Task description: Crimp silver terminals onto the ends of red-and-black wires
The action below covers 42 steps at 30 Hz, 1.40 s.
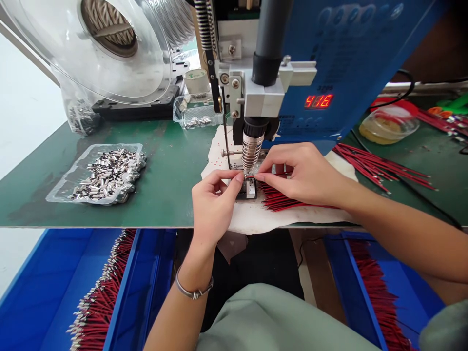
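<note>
The red wire (pixel 251 176) is pinched by left hand (pixel 214 202) and right hand (pixel 303 175) at the fixture (pixel 249 189), near the surface (pixel 168 180) edge; open green is seen toward the tray (pixel 102 173).

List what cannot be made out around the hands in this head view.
- Head view: what the left hand pinches, hidden by its fingertips.
- Head view: end of the wire at the right hand, too small to tell.
- Head view: reel, cut off by the top edge.
- Head view: machine labels, blurred.
</note>
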Tool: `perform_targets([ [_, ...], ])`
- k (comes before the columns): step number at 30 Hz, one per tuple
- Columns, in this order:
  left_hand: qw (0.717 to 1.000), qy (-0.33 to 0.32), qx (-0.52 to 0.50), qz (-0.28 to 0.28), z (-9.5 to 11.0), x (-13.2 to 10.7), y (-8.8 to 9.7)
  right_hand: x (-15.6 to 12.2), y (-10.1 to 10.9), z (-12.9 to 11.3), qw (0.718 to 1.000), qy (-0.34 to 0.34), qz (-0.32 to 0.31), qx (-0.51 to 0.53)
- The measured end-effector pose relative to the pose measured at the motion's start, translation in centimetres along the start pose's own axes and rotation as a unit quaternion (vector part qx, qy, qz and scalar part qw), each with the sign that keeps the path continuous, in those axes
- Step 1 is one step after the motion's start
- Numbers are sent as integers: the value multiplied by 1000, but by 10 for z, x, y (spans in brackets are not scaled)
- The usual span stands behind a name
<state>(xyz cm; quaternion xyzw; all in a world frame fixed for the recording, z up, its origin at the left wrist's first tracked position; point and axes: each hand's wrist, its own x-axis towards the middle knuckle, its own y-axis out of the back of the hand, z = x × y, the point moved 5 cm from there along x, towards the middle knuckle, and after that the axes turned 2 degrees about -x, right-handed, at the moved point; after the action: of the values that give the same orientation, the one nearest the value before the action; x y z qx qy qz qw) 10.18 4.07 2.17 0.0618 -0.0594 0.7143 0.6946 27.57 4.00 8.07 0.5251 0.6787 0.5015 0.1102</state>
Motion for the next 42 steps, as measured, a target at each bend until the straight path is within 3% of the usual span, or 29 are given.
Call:
perform_targets([
  [13, 1000, -11, 13, 4, 1, -1, 1, -1, -3, 1, 1000, -18, 6, -6],
  [42, 1000, -13, 23, 4, 0, -2, 1, -5, -8, 5, 991, -129, 24, 38],
])
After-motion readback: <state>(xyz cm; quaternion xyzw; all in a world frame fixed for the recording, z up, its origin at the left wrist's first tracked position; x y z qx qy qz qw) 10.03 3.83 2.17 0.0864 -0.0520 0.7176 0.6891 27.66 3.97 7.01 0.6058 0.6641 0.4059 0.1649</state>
